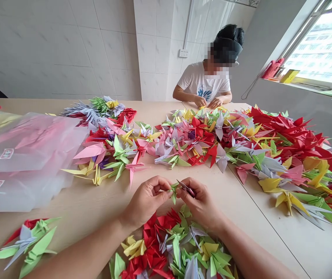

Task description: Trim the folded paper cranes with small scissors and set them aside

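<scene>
My left hand [147,199] and my right hand [201,201] meet over the wooden table [96,201], both pinching one small green folded paper crane [174,190]. A dark thin piece, perhaps a purple flap or a tool, lies against my right fingers [187,188]; I cannot tell which. Just below my hands lies a heap of red, green, yellow and lilac paper cranes [172,248].
A long band of many-coloured paper cranes [201,143] runs across the table, red ones massed at the right [294,131]. Translucent plastic bags [23,155] lie at the left, a few cranes [29,240] at the near left. Another person [205,83] sits opposite, folding.
</scene>
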`<move>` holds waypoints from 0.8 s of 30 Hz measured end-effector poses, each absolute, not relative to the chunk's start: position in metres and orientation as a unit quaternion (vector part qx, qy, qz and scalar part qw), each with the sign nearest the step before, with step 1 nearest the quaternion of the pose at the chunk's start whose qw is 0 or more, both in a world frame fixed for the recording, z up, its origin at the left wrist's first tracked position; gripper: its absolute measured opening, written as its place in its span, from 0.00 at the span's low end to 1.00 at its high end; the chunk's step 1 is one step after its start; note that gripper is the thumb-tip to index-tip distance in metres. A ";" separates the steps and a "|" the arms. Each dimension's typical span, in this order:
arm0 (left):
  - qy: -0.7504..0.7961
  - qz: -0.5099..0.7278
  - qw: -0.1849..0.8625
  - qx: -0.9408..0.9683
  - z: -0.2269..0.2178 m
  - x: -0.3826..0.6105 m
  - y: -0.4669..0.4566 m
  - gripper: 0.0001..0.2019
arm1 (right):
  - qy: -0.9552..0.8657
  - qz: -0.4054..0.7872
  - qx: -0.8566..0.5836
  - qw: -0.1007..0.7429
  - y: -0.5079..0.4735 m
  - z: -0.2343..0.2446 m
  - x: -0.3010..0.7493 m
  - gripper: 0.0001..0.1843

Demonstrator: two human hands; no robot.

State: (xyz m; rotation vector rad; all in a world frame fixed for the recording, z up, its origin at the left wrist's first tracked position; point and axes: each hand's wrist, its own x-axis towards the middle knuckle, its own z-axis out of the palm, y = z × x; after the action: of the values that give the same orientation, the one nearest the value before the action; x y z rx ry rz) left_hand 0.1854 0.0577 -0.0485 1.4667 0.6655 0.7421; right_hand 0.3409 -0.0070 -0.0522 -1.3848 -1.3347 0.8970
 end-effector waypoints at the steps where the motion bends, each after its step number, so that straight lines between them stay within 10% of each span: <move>1: 0.295 0.326 0.635 0.635 -0.049 0.185 0.058 0.04 | -0.549 0.371 -0.569 0.487 -0.007 -0.052 0.341 0.07; 24: 0.293 0.313 0.617 0.660 -0.051 0.185 0.060 0.04 | -0.565 0.365 -0.561 0.483 -0.008 -0.052 0.341 0.06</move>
State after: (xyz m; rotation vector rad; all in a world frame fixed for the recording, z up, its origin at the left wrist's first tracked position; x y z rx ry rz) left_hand 0.1852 0.0600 -0.0507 1.5195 0.6756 0.7198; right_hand 0.3409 -0.0078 -0.0525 -1.3661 -1.3774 0.8886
